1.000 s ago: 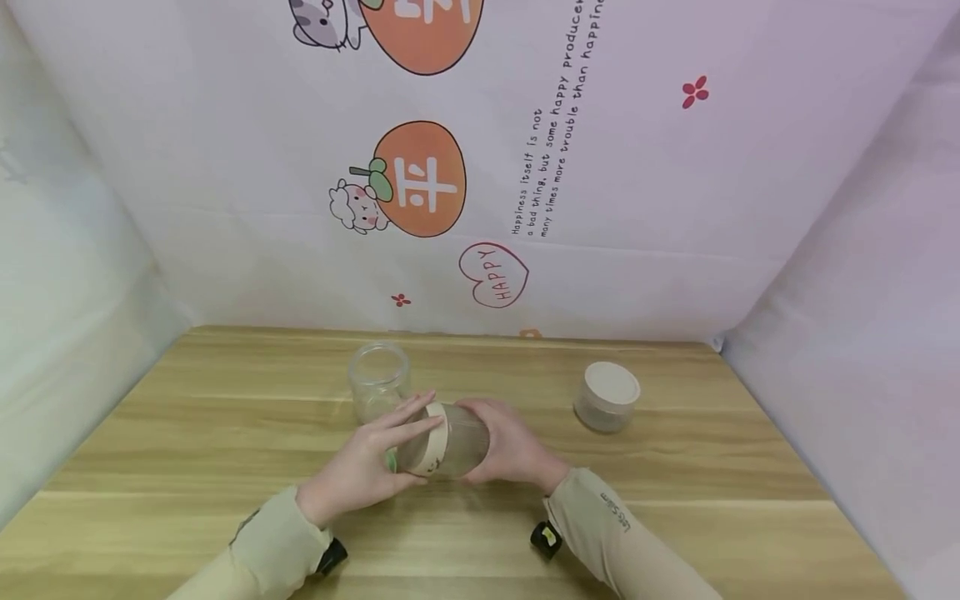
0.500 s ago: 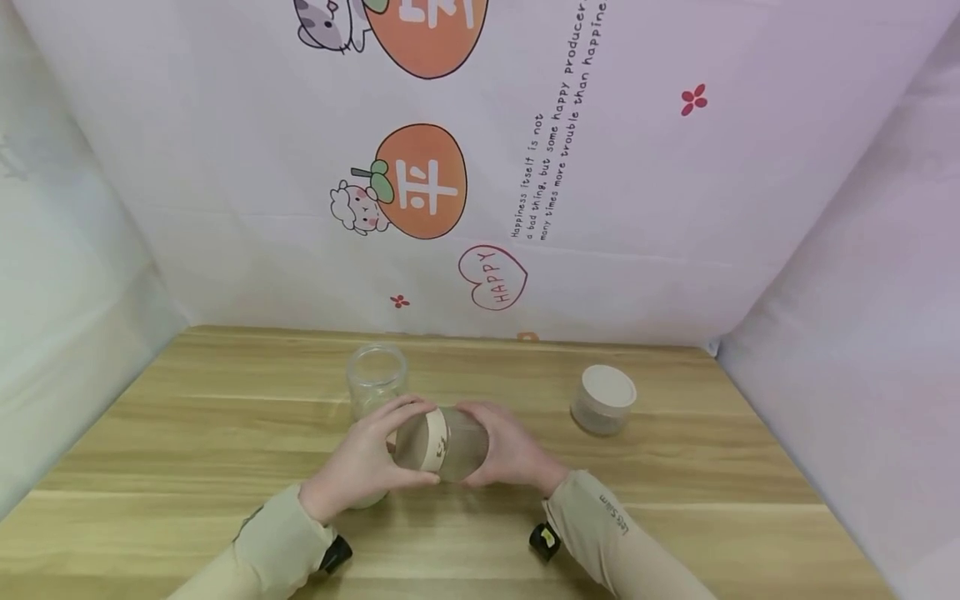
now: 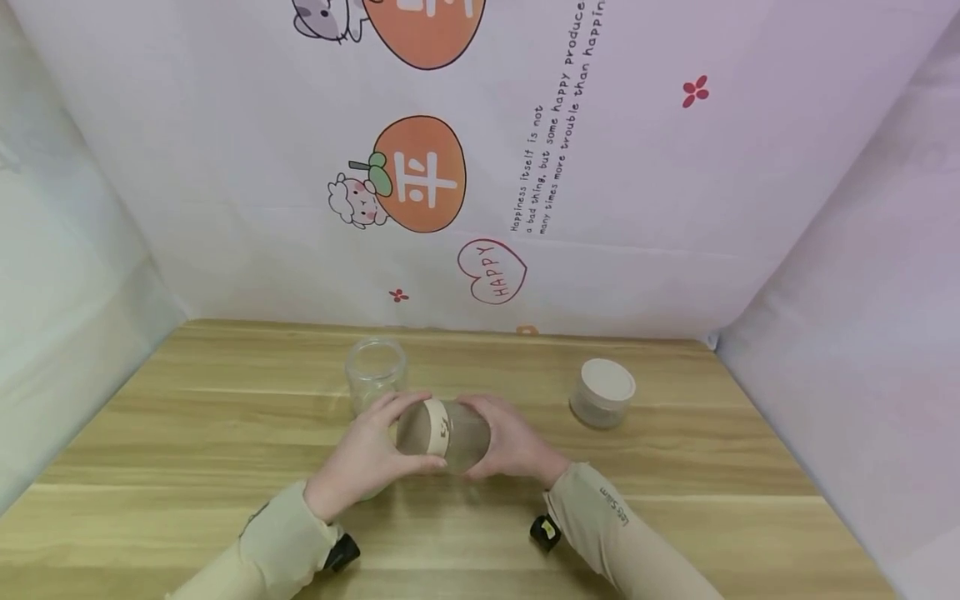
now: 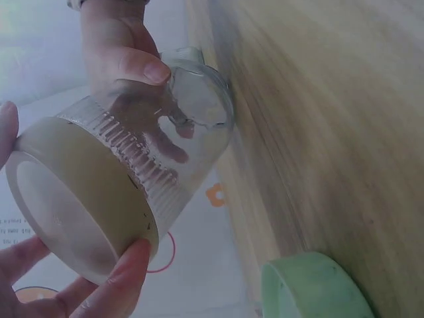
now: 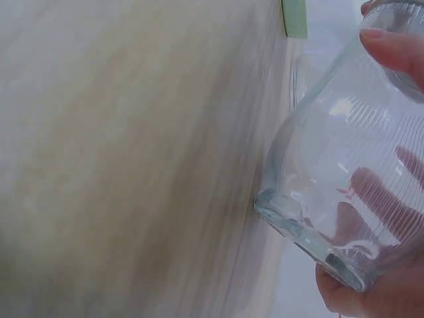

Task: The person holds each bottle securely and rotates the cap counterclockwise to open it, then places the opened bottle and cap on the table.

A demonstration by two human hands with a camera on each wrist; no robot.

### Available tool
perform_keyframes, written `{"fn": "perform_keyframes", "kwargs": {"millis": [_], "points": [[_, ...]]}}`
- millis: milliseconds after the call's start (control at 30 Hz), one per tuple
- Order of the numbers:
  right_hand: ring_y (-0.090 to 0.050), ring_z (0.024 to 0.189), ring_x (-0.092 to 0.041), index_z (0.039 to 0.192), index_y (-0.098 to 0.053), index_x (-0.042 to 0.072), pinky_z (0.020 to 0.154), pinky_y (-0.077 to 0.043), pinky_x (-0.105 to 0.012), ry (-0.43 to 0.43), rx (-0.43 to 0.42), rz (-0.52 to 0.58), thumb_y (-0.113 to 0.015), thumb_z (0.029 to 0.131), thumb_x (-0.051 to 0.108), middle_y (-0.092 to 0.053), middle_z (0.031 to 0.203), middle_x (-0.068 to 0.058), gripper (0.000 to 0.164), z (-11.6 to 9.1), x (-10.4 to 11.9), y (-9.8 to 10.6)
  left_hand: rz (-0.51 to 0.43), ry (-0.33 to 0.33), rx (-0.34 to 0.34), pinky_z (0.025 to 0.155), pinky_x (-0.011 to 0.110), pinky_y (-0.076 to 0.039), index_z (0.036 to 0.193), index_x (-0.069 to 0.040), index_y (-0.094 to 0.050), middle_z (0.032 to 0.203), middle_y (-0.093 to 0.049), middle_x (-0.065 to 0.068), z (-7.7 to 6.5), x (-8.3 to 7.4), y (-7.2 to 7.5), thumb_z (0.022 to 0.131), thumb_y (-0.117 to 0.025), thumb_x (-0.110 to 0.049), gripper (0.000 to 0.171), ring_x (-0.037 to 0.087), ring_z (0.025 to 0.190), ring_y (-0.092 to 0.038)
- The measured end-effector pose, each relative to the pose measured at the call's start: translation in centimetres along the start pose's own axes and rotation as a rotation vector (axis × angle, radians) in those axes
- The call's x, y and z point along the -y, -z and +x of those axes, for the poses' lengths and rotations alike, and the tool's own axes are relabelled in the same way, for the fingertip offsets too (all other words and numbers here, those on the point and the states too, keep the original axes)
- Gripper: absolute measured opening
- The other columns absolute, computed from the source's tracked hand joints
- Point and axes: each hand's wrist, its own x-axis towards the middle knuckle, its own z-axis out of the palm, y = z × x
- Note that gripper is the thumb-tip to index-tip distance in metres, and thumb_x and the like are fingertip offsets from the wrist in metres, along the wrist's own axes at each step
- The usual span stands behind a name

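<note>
Right hand (image 3: 513,442) grips the tilted jar (image 3: 471,435) low, left hand (image 3: 363,454) curls round its lid (image 3: 438,427). Clear tub (image 3: 375,375) left of that jar is kinda half hidden.

A person's left hand (image 3: 363,454) and right hand (image 3: 517,442) face each other, palms turned inward, both curved in a firm grip. The left thumb (image 3: 426,463) reaches toward the opposite hand on the side nearer the body, its fellow fingers arched across from it; the right thumb (image 3: 480,472) mirrors the pose. The fingertips of the two hands sit close together without touching. From the left wrist's view, the right thumb shows its nail. Behind the hands, bare wrists emerge from a beige left sleeve (image 3: 288,533) and a matching, lettered right sleeve (image 3: 592,508), forearms angling inward.
</note>
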Motion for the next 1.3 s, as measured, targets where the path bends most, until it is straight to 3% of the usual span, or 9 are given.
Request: {"fn": "perform_keyframes", "kwargs": {"millis": [167, 500, 800, 1033, 1167, 1300], "points": [[-0.054, 0.110, -0.023, 0.131, -0.051, 0.008, 0.093, -0.046, -0.043, -0.004, -0.004, 0.014, -0.091, 0.047, 0.017, -0.058, 0.124, -0.009, 0.094, -0.3, -0.1, 0.0, 0.017, 0.046, -0.010, 0.084, 0.041, -0.052, 0.131, -0.022, -0.054, 0.121, -0.057, 0.003, -0.1, -0.5, -0.3, 0.063, -0.083, -0.050, 0.079, 0.023, 0.104, -0.058], [-0.053, 0.108, -0.021, 0.130, -0.052, 0.009, 0.091, -0.046, -0.039, -0.009, -0.014, 0.052, -0.091, 0.047, 0.020, -0.058, 0.123, -0.008, 0.092, -0.4, -0.4, 0.3, 0.043, 0.096, -0.037, 0.091, 0.048, -0.050, 0.132, -0.021, -0.054, 0.131, -0.054, 0.010, 0.4, -1.2, -0.6, 0.069, -0.076, -0.056, 0.075, 0.030, 0.115, -0.056], [-0.052, 0.109, -0.020, 0.131, -0.051, 0.010, 0.089, -0.046, -0.038, -0.046, 0.000, 0.082, -0.092, 0.049, 0.020, -0.057, 0.125, -0.006, 0.093, -0.2, -0.6, 0.6, 0.085, 0.079, -0.055, 0.095, 0.045, -0.047, 0.132, -0.011, -0.054, 0.127, -0.058, 0.012, 0.9, -1.4, -0.9, 0.075, -0.071, -0.057, 0.075, 0.027, 0.114, -0.056], [-0.053, 0.110, -0.020, 0.131, -0.050, 0.008, 0.089, -0.046, -0.040, -0.068, -0.014, 0.105, -0.092, 0.050, 0.020, -0.057, 0.125, -0.006, 0.093, -0.3, -0.6, 0.6, 0.068, 0.085, -0.035, 0.096, 0.047, -0.047, 0.134, -0.011, -0.052, 0.130, -0.056, 0.015, 1.2, -1.4, -0.9, 0.076, -0.072, -0.053, 0.074, 0.029, 0.116, -0.055], [-0.053, 0.109, -0.022, 0.131, -0.050, 0.007, 0.090, -0.046, -0.041, -0.074, -0.038, 0.119, -0.092, 0.049, 0.019, -0.058, 0.125, -0.007, 0.092, -0.5, -0.7, 0.5, 0.057, 0.044, 0.022, 0.091, 0.047, -0.050, 0.143, -0.011, -0.040, 0.134, -0.050, 0.017, 0.9, -1.2, -0.9, 0.077, -0.074, -0.047, 0.083, 0.031, 0.114, -0.056], [-0.053, 0.110, -0.024, 0.131, -0.049, 0.005, 0.091, -0.045, -0.043, -0.073, -0.064, 0.154, -0.092, 0.049, 0.016, -0.058, 0.124, -0.009, 0.093, -0.6, -0.9, 0.4, 0.038, -0.094, 0.073, 0.089, 0.051, -0.051, 0.149, -0.017, -0.028, 0.147, -0.029, 0.024, 0.6, -0.6, -1.0, 0.073, -0.080, -0.039, 0.095, 0.041, 0.119, -0.050]]}}
